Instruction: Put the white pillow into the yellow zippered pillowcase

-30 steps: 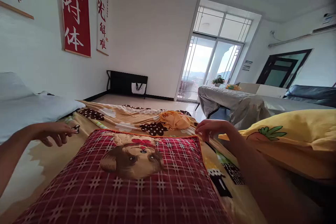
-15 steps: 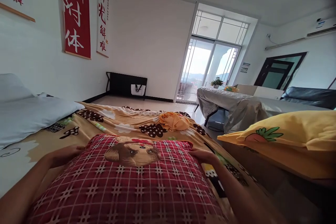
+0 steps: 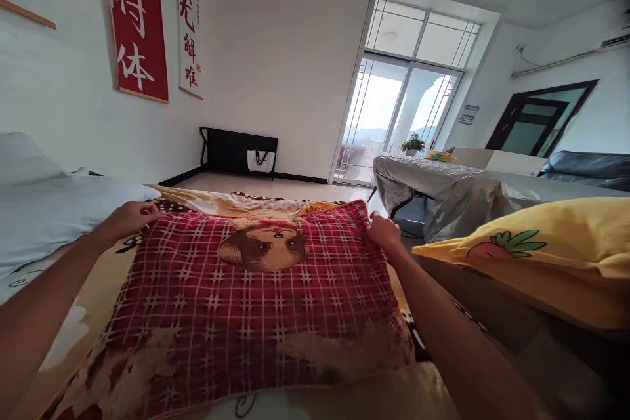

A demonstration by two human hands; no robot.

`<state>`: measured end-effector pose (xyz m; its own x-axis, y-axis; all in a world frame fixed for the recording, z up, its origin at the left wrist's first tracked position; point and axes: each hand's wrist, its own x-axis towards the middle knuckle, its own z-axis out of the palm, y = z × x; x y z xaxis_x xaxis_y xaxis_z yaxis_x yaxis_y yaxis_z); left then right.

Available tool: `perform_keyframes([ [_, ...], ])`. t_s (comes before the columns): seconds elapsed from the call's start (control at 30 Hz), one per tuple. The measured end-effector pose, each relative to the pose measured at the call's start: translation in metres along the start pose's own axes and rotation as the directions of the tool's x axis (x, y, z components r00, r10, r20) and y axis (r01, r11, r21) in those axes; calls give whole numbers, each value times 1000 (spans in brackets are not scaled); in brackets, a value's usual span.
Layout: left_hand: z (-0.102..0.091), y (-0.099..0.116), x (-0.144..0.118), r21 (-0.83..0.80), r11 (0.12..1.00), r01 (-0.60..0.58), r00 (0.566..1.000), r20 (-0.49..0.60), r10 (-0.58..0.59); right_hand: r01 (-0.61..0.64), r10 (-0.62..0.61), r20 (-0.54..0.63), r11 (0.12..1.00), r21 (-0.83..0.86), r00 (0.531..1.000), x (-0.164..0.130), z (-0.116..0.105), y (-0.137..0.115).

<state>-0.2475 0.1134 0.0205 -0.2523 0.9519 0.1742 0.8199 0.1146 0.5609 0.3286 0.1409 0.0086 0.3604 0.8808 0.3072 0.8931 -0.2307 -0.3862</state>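
Both arms reach forward from the bottom corners of the view, almost straight, and each hand holds one far corner of a red plaid pillowcase [image 3: 256,302] with a brown puppy printed near its far edge.

The left hand [image 3: 128,218] is at the far left corner of the pillowcase. Its fingers are curled over the edge of the cloth and closed on it, with the knuckles turned up. The left forearm comes in low from the left side and rises a little toward the hand.

The right hand [image 3: 384,233] is at the far right corner. It is closed around the cloth too, the back of the hand facing the camera, so the fingertips are hidden behind the fabric. The right forearm runs in a long diagonal from the lower right.

The pillowcase is stretched between the two hands and lies in front of the person over a beige cartoon blanket [image 3: 93,295] on the bed. Its near edge is close to the bottom of the view.

A grey pillow [image 3: 54,210] lies to the left, near the left hand. A yellow pillow [image 3: 546,256] with a carrot print is to the right, apart from the right arm.
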Motion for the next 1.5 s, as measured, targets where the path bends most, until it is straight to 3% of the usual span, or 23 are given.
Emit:
perform_keyframes([
  [0.07,8,14,0,116,993,-1,999,-34,5,8,-10,-18,995,-102,1000,-4,6,-14],
  [0.3,31,64,5,131,975,-181,983,42,177,159,-152,47,959,-234,987,-9,10,-65],
  [0.53,66,157,-9,186,904,-384,918,182,352,432,-426,75,888,-160,902,-19,14,-152],
  [0.63,85,194,-9,244,868,-432,901,171,400,541,-537,68,839,-59,841,-21,33,-179],
  [0.7,104,206,-2,243,862,-445,894,167,415,561,-560,75,828,8,825,-22,53,-185],
  [0.8,147,200,9,238,871,-430,897,224,382,534,-534,146,844,43,833,-25,96,-173],
  [0.93,217,161,6,242,891,-385,900,314,303,492,-488,266,869,58,831,-37,154,-138],
  [1.03,250,138,-2,262,889,-375,906,306,292,497,-498,274,864,78,823,-44,178,-121],
  [1.17,252,128,8,279,888,-367,907,318,275,536,-540,274,839,98,795,-35,185,-114],
  [1.5,230,87,37,304,904,-302,914,363,183,455,-421,436,890,28,796,5,181,-79],
])
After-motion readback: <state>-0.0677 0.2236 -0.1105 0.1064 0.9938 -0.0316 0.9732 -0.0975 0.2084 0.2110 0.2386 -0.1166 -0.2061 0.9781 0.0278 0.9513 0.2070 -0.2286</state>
